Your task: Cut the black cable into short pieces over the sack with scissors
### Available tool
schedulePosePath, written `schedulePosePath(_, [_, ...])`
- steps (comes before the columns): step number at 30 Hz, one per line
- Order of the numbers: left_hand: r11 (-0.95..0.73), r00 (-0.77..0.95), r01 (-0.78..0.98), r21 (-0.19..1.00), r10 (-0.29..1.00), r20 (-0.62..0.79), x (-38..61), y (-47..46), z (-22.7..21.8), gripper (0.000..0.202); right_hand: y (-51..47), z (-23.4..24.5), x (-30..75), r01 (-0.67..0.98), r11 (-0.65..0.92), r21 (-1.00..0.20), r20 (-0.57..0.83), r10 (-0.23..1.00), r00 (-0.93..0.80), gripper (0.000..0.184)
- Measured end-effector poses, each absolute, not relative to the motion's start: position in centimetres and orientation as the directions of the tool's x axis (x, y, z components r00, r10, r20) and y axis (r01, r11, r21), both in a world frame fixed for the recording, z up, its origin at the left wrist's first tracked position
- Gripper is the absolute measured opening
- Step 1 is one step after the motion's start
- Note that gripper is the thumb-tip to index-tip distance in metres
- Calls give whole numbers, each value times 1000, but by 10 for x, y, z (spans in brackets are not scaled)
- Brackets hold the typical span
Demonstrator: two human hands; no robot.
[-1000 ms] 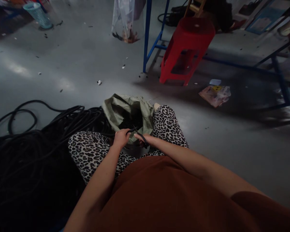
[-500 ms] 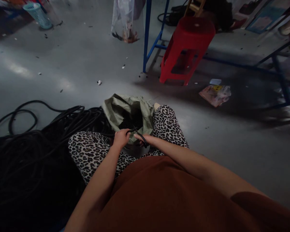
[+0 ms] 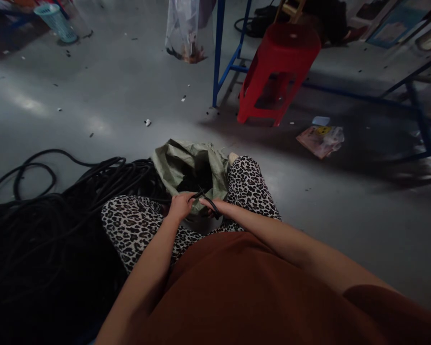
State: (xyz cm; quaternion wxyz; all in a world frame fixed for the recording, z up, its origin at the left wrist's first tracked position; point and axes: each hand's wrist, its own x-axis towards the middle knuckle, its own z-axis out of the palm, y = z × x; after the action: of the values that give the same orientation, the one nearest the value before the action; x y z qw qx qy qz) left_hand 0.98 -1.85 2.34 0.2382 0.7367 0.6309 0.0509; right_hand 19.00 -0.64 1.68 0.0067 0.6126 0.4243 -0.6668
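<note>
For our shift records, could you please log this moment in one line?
left hand: holds black cord | right hand: holds scissors by the cord | green sack: open, dark contents

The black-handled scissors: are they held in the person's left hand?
No, the scissors are in the right hand, while the left hand holds a black cord.

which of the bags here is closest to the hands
The olive woven sack, gaping open right by the left hand and right hand; the clear bag near the blue leg and pinkish bag near the red stool are farther off.
</note>
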Motion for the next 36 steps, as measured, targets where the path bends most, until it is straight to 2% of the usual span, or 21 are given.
schedulePosePath(3, [-89, 201, 898, 431, 954, -222, 10, -19, 24, 33, -5, 25, 189, 538, -671, -510, -853, 473, -218, 50])
schedulePosePath(12, [-44, 160, 894, 445, 960, -228, 13, -20, 20, 32, -4, 43, 188, 579, -637, -508, -854, 462, -241, 49])
schedulePosePath(17, [-32, 153, 901, 433, 957, -248, 13, -20, 19, 33, -3, 41, 186, 644, -632, -432, -890, 415, -190, 35])
schedulePosePath(20, [-33, 156, 892, 450, 958, -240, 13, -20, 18, 32, -3, 41, 185, 631, -640, -437, -888, 420, -189, 27])
schedulePosePath(23, [-35, 158, 887, 460, 960, -232, 14, -19, 18, 32, -4, 42, 185, 632, -633, -446, -882, 430, -192, 27])
schedulePosePath(30, [-4, 82, 947, 322, 970, -228, 13, -18, 24, 33, -1, 37, 187, 547, -681, -486, -858, 493, -148, 19])
schedulePosePath(36, [-10, 91, 951, 309, 964, -250, 12, -19, 28, 32, -3, 36, 187, 576, -674, -462, -865, 485, -126, 21])
